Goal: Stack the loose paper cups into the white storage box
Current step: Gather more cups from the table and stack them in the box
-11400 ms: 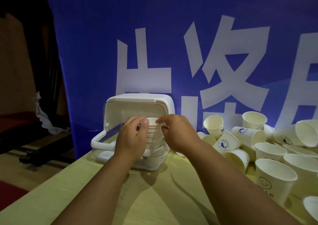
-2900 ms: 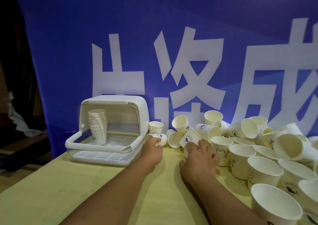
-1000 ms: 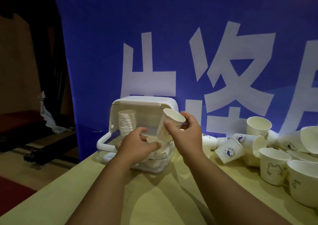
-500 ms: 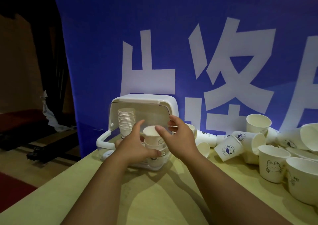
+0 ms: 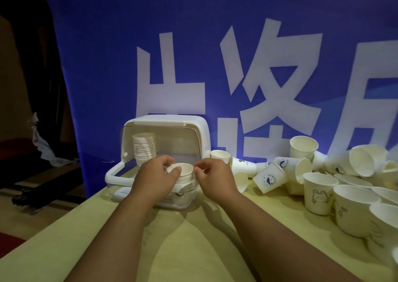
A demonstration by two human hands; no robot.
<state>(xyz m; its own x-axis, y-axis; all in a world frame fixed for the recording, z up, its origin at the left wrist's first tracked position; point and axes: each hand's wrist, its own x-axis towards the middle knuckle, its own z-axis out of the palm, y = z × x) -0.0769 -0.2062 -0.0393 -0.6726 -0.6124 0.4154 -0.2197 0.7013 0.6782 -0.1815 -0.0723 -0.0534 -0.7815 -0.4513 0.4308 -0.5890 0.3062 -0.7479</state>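
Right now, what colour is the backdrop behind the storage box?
The backdrop is blue with large white characters printed on it; the head view shows it.

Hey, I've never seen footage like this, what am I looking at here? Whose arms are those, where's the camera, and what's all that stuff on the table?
No machine here: the grip is a person's two bare hands. The picture comes from a camera worn on the head, looking forward and down, so the arms reach in from below. On the table stands a white storage box, open in front, with a tall stack of paper cups inside. The left hand and right hand hold a short stack between them at the box's front. To the right lie loose cups, some upright, some tipped. A blue banner hangs behind.
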